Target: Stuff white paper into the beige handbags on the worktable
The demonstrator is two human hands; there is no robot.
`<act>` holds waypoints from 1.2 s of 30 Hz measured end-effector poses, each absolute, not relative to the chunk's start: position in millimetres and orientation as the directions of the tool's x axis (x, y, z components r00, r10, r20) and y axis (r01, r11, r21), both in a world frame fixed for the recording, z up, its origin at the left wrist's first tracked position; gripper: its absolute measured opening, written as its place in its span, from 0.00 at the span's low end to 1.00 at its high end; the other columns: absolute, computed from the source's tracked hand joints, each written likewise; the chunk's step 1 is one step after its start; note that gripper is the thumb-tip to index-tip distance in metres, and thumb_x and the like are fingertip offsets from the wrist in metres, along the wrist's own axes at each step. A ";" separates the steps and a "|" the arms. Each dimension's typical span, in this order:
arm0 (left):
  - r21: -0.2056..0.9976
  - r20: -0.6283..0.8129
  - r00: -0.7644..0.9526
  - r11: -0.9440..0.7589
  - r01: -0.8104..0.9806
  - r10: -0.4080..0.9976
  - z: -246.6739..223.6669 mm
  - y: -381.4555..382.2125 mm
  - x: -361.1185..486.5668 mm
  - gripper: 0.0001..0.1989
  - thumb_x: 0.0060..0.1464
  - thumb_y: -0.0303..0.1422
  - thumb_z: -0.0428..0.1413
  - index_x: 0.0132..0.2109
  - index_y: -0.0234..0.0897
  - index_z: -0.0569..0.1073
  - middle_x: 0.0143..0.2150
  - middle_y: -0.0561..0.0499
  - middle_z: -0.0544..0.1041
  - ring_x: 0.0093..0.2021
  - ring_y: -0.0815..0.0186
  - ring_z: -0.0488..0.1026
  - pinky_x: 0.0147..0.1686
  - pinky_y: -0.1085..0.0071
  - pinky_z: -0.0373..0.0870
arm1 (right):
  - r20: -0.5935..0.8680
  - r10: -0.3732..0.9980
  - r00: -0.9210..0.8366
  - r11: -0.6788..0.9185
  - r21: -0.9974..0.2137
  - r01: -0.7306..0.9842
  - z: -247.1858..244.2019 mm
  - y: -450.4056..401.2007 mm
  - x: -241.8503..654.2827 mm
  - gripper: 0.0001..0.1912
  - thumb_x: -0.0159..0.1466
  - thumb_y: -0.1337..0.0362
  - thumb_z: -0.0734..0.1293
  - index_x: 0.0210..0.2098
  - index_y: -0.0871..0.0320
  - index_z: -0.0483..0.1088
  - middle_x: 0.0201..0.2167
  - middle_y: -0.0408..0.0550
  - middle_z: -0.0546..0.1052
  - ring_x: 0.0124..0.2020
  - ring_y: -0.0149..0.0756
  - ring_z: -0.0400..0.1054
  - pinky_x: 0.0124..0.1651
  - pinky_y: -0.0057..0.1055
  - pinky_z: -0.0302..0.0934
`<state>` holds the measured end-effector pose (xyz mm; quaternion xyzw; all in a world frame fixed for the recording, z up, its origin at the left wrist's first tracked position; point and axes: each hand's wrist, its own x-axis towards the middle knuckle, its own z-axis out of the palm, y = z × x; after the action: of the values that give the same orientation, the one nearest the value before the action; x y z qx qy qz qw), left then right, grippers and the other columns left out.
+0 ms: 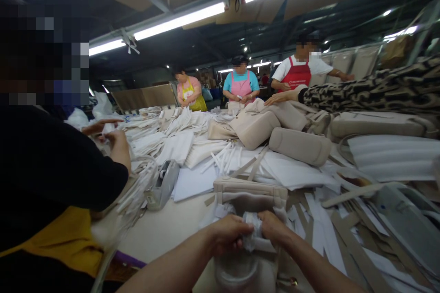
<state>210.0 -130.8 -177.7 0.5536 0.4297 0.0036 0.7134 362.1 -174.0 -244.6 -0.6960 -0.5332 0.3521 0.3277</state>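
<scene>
From my remote seat I see the bag [268, 274] lying straight ahead on the table [154, 233], the wrap [252, 226] bunched above it. My left hand [230, 234] is curled closed, pinching the wrap's left side; my right hand [271, 226] pinches the right, fingertips partly hidden. The wrap looks light, crinkly, perhaps slippery: I'd grip gathered folds. The bag seems soft, so I'd steady its side.

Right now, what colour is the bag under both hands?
The bag is pale beige; see the head view.
</scene>
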 end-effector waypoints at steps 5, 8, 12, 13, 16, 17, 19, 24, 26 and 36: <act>0.834 -0.551 0.593 0.372 0.407 0.587 -185.9 -137.2 217.1 0.13 0.44 0.41 0.58 0.25 0.36 0.65 0.11 0.61 0.57 0.10 0.77 0.50 0.11 0.78 0.42 | -0.082 0.953 0.292 -0.212 -0.868 0.448 -234.8 -186.2 364.7 0.10 0.53 0.70 0.61 0.35 0.62 0.70 0.23 0.44 0.72 0.30 0.37 0.68 0.31 0.29 0.59; 0.875 -0.484 0.608 0.342 0.343 0.630 -187.1 -143.5 212.9 0.15 0.44 0.44 0.56 0.26 0.36 0.64 0.11 0.61 0.57 0.10 0.77 0.49 0.11 0.77 0.41 | -0.010 0.929 0.370 -0.154 -0.919 0.363 -229.0 -220.6 356.6 0.19 0.60 0.64 0.56 0.50 0.62 0.63 0.31 0.47 0.74 0.35 0.37 0.69 0.37 0.30 0.62; 0.928 -0.373 0.628 0.276 0.252 0.683 -191.4 -150.5 203.6 0.18 0.45 0.48 0.55 0.29 0.34 0.66 0.15 0.60 0.60 0.12 0.78 0.49 0.12 0.78 0.42 | 0.156 0.923 0.351 -0.019 -0.894 0.448 -228.6 -260.3 333.2 0.14 0.61 0.55 0.59 0.40 0.56 0.68 0.40 0.48 0.73 0.44 0.39 0.66 0.48 0.32 0.58; 0.936 -0.351 0.623 0.259 0.238 0.698 -193.1 -152.2 201.9 0.19 0.45 0.48 0.55 0.30 0.34 0.67 0.15 0.60 0.60 0.12 0.78 0.50 0.12 0.78 0.43 | 0.178 0.924 0.339 -0.020 -0.862 0.506 -229.4 -263.5 328.0 0.12 0.62 0.55 0.59 0.36 0.56 0.68 0.38 0.48 0.73 0.43 0.39 0.66 0.48 0.32 0.57; 0.952 -0.302 0.590 0.210 0.221 0.749 -197.8 -158.4 199.4 0.20 0.47 0.48 0.53 0.32 0.34 0.67 0.14 0.61 0.58 0.13 0.77 0.50 0.13 0.78 0.44 | 0.198 0.896 0.398 -0.106 -0.774 0.624 -232.2 -257.4 318.5 0.12 0.63 0.61 0.55 0.32 0.57 0.68 0.35 0.49 0.72 0.41 0.40 0.65 0.46 0.34 0.57; 0.956 -0.286 0.576 0.193 0.219 0.766 -198.9 -160.6 199.4 0.20 0.47 0.49 0.53 0.32 0.34 0.67 0.13 0.61 0.58 0.13 0.77 0.50 0.14 0.78 0.44 | 0.194 0.885 0.422 -0.151 -0.739 0.657 -232.9 -252.4 317.4 0.12 0.63 0.63 0.55 0.32 0.59 0.68 0.35 0.51 0.71 0.41 0.40 0.65 0.47 0.35 0.56; 0.963 -0.257 0.554 0.161 0.216 0.792 -199.9 -164.7 199.8 0.20 0.48 0.49 0.52 0.32 0.34 0.67 0.12 0.61 0.58 0.13 0.77 0.51 0.14 0.78 0.46 | 0.171 0.878 0.448 -0.240 -0.651 0.720 -232.5 -242.8 317.8 0.11 0.60 0.68 0.55 0.31 0.61 0.68 0.34 0.54 0.71 0.41 0.43 0.65 0.47 0.38 0.56; 0.968 -0.226 0.560 0.118 0.223 0.797 -197.5 -167.4 199.7 0.19 0.48 0.48 0.52 0.34 0.33 0.70 0.12 0.60 0.60 0.13 0.74 0.54 0.14 0.77 0.49 | 0.062 0.896 0.440 -0.252 -0.745 0.618 -214.3 -236.8 335.5 0.12 0.57 0.65 0.59 0.37 0.62 0.69 0.37 0.53 0.73 0.40 0.42 0.67 0.45 0.35 0.58; 0.970 -0.216 0.574 0.105 0.221 0.790 -197.0 -166.4 198.6 0.19 0.49 0.47 0.51 0.34 0.32 0.70 0.12 0.59 0.61 0.13 0.74 0.55 0.15 0.77 0.50 | 0.045 0.906 0.420 -0.188 -0.847 0.497 -202.0 -238.3 344.2 0.15 0.58 0.60 0.60 0.42 0.60 0.70 0.39 0.51 0.74 0.40 0.39 0.68 0.45 0.33 0.59; 0.954 -0.236 0.646 0.047 0.296 0.726 -203.6 -165.2 198.0 0.17 0.53 0.44 0.48 0.27 0.35 0.67 0.13 0.57 0.63 0.13 0.73 0.58 0.15 0.77 0.51 | -0.042 0.910 0.412 -0.157 -0.956 0.250 -217.2 -231.2 333.9 0.17 0.57 0.53 0.59 0.30 0.58 0.73 0.29 0.46 0.76 0.34 0.40 0.68 0.38 0.31 0.60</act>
<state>198.0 -165.2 -203.6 0.6678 0.3825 0.1754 0.6140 333.9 -231.2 -217.2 -0.6820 -0.4251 0.3367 0.4906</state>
